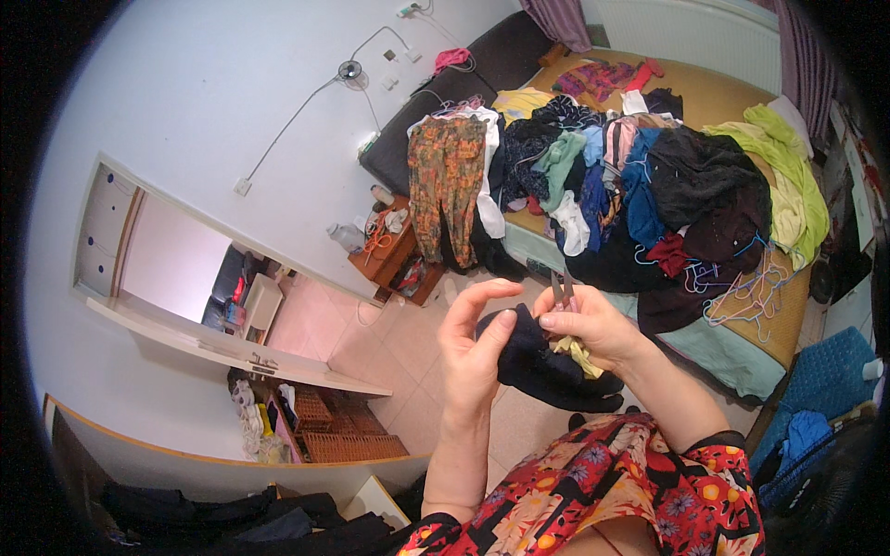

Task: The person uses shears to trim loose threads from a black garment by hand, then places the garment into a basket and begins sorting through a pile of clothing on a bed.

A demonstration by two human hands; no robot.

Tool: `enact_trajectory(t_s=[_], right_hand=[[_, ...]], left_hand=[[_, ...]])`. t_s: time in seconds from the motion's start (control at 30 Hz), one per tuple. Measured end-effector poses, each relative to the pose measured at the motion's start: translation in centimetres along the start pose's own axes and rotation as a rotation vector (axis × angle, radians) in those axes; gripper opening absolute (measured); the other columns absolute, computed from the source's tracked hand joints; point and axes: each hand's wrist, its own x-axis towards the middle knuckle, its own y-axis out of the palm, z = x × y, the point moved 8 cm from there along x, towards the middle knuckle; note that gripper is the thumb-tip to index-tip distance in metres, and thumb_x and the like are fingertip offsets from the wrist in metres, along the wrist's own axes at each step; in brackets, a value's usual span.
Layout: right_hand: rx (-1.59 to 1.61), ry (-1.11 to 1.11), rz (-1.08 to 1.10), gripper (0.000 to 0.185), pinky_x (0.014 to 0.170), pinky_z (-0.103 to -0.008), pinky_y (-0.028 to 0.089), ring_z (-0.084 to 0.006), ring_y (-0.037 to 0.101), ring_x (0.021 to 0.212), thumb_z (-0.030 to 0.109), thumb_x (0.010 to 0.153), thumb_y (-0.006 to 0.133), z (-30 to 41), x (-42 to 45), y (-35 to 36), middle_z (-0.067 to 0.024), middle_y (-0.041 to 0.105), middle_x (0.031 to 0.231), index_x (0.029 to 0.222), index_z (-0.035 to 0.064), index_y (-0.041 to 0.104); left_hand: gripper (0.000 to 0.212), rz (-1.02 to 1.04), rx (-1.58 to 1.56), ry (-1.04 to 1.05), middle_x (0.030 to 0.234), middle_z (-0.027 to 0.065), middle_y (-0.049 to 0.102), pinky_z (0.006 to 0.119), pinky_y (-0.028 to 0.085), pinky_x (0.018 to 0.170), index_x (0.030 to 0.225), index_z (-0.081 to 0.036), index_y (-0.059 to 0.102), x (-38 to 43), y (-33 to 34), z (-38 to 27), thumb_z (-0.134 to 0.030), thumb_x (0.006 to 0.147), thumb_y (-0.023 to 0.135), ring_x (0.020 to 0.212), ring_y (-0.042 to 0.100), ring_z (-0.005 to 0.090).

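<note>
My right hand (591,326) is closed around small scissors (563,292), whose two blades point up between the fingers, and also pinches the edge of a dark navy cloth (528,361). A crumpled pale yellow cloth (580,356) hangs just below that hand. My left hand (476,333) is at the cloth's left side, its thumb against the fabric and its index finger raised and curved. Whether its other fingers grip the cloth is hidden. The navy cloth hangs in front of me above the tiled floor.
Ahead, a bed (730,347) bears heaped clothes (709,181) and tangled hangers (747,292). A wooden nightstand (379,267) stands at its left. An open door (229,347) and a wicker drawer unit (354,445) are to the left. A blue chair (820,382) stands at right.
</note>
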Motion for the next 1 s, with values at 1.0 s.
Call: enact_trajectory(t_s=[1.0], right_hand=[[0.19, 0.014, -0.05, 0.014, 0.059, -0.0196, 0.046, -0.0067, 0.058, 0.064, 0.01, 0.081, 0.068, 1.4, 0.0, 0.6, -0.0016, 0.063, 0.076, 0.089, 0.0005, 0.062]], left_hand=[[0.035, 0.125, -0.037, -0.211, 0.097, 0.0039, 0.059, 0.022, 0.044, 0.081, 0.117, 0.0, 0.055, 0.3, 0.4, 0.1, -0.004, 0.083, 0.062, 0.091, 0.056, 0.0098]])
